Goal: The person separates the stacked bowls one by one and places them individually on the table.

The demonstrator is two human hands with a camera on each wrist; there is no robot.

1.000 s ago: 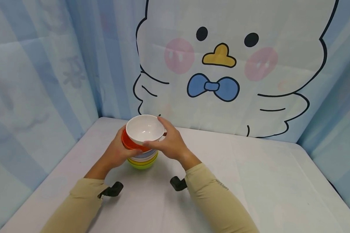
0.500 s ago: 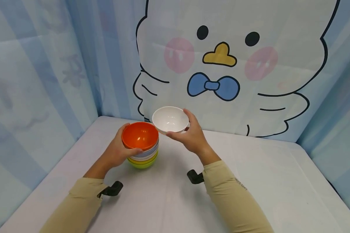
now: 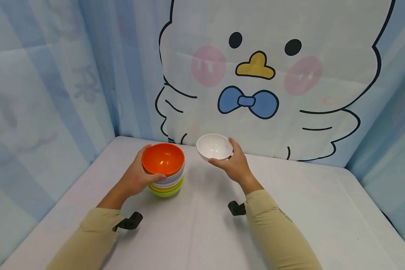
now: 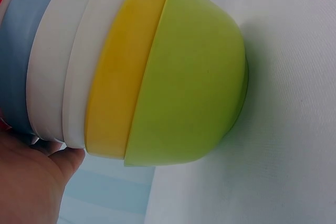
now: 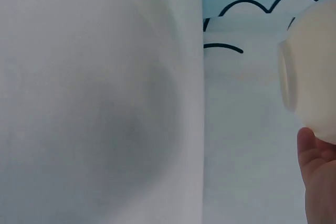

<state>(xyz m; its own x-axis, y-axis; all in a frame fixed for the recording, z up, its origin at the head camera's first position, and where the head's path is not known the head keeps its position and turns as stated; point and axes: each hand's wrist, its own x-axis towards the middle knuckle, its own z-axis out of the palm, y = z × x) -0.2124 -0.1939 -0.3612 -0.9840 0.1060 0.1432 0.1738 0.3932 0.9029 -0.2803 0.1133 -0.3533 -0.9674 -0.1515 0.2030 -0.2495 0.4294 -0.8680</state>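
Note:
A stack of nested bowls stands on the table left of centre. An orange bowl tops it, with a blue bowl, whitish bowls, a yellow bowl and a green bowl beneath. My left hand grips the stack's upper left side, its thumb across the front below the orange rim. To the right, my right hand holds a white bowl by its right side, thumb in front and fingers behind. That bowl is raised off the table, its foot showing in the right wrist view.
The table has a pale cloth cover. Behind it hangs a curtain with a cartoon bird, and striped blue curtains close in the sides. A black wrist mount sticks out at each sleeve.
My right hand has lifted the white bowl off the top of the stack, carried it right and then lowered it somewhat, uncovering the orange bowl. The left hand keeps its grip in place.

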